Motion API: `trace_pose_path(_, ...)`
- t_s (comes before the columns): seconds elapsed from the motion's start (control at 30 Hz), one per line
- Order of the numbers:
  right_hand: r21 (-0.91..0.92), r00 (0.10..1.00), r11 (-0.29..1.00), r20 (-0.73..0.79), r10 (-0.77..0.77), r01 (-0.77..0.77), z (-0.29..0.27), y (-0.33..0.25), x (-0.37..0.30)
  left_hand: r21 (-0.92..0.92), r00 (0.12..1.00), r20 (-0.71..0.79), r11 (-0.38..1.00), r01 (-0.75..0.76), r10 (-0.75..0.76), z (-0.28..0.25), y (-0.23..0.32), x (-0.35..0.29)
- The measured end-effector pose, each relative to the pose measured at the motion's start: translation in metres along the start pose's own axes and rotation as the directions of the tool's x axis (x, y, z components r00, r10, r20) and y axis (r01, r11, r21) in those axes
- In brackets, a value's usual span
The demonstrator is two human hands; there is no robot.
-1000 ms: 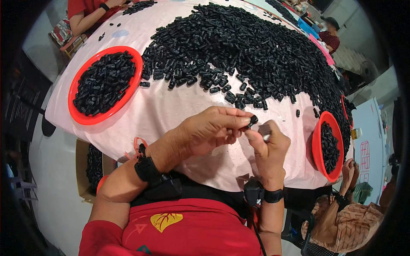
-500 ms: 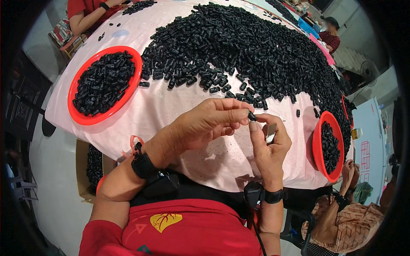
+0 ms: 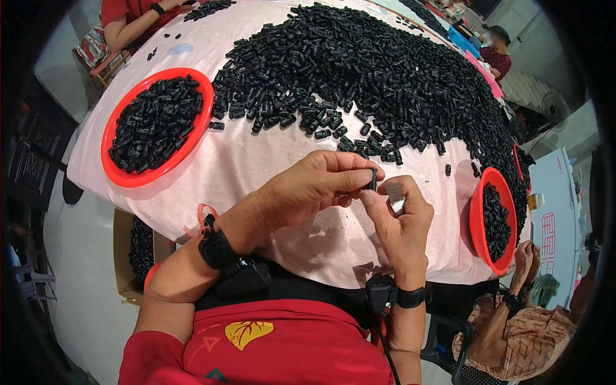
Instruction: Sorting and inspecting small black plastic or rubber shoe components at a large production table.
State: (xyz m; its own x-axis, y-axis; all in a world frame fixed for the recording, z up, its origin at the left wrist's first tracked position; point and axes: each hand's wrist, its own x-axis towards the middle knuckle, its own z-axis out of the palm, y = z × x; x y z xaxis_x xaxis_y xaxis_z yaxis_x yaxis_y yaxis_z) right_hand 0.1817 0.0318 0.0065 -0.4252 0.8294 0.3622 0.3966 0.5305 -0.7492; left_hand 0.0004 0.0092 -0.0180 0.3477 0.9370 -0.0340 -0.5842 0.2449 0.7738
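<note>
Between the thumb and fingers of my left hand (image 3: 321, 183) is a small black plastic part (image 3: 373, 179), held upright above the near edge of the cloth. Close on its right, my right hand (image 3: 403, 221) is curled around a short flat metal blade (image 3: 396, 197), whose shiny face shows between the fingers. The right thumb tip reaches the lower end of the black part. Beyond both hands spreads a large heap of similar black parts (image 3: 359, 70), with several loose ones at its near edge.
On the pink tablecloth (image 3: 192, 199), a red basin (image 3: 110, 160) full of black parts stands at left, another red basin (image 3: 476, 224) at right. A cardboard box (image 3: 125, 256) with black parts sits below the table's left edge. Other people work at far left, far right and near right.
The black part has turned from slanted to upright in my left fingers. My right hand has shifted slightly left and down, and the blade has tilted.
</note>
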Motion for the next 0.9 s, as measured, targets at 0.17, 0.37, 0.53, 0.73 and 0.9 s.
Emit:
trace_pose_path(0.17,-0.031,0.999,0.999,0.027,-0.022,0.023,0.002,0.006,0.001,0.037,0.999,0.041,0.999,-0.011,0.009,-0.003,-0.003,0.002)
trace_pose_path(0.37,-0.03,0.999,1.0,0.034,0.001,0.0,0.004,0.012,0.0,0.049,0.998,0.058,0.999,0.004,-0.007,0.0,-0.003,0.002)
trace_pose_path(0.53,-0.096,0.999,0.995,0.04,-0.007,0.011,0.004,0.012,0.001,0.052,0.999,0.049,0.999,0.011,-0.013,0.0,-0.004,0.002)
trace_pose_path(0.73,-0.092,0.999,0.996,0.04,0.009,-0.005,0.004,0.012,0.0,-0.003,0.999,0.052,1.0,0.013,-0.013,-0.001,-0.006,0.003)
trace_pose_path(0.9,-0.144,0.999,0.989,0.034,-0.024,0.029,0.004,0.016,0.0,0.01,0.999,0.037,1.0,0.019,-0.019,0.0,-0.007,0.003)
